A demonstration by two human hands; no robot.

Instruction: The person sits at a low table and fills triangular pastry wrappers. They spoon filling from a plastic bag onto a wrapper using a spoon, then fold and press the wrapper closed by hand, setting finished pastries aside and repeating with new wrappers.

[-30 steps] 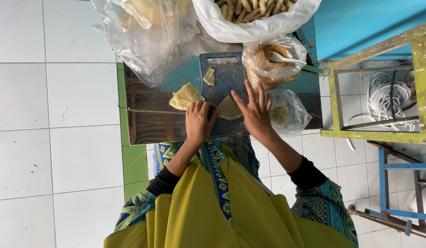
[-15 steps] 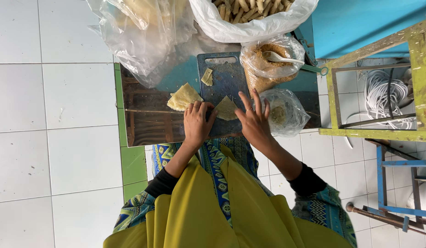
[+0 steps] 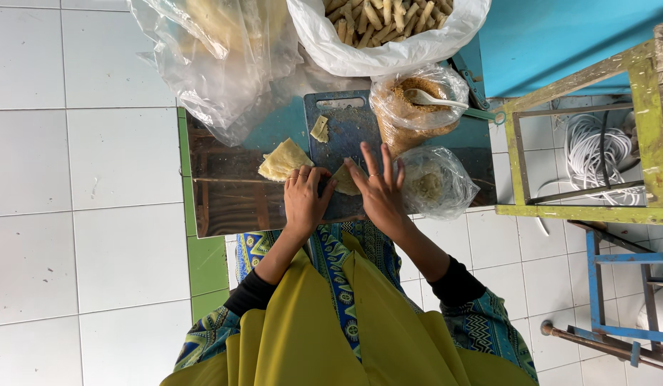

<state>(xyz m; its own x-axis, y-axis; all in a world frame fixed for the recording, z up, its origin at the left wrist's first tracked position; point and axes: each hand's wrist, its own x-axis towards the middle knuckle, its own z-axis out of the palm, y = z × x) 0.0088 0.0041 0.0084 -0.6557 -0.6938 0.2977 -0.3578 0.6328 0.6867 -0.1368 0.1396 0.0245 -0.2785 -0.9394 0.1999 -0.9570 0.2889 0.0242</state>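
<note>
Pale yellow and thin, a pastry sheet (image 3: pixel 345 180) lies on the dark blue cutting board (image 3: pixel 343 136), near the board's edge closest to the person. Both hands are on it. The right hand (image 3: pixel 378 187) rests flat with its fingers spread and stretched out over the sheet, pressing rather than clasping. The left hand (image 3: pixel 304 198) sits just beside it at the board's left edge, its fingers curled down, with the tips touching the sheet's left side; its grip is loose and partly closed, and how much of the sheet it has pinched I cannot tell.

A stack of the same pale sheets (image 3: pixel 285 159) lies just left of the board, touching the left hand's fingertips or very nearly so. A small torn scrap of pastry (image 3: pixel 319 129) sits farther up the board, well apart from the hands.

At the board's right side stands an open plastic bag of brown crumbs (image 3: pixel 406 111) with a white spoon (image 3: pixel 431 99) in it. Below that, just right of the right hand, is a smaller clear bag of pale filling (image 3: pixel 435 184). Along the far edge of the worktop (image 3: pixel 231 207) a white bag of finished rolls (image 3: pixel 388 32) and a crumpled clear plastic bag (image 3: pixel 217 53) are heaped.
</note>
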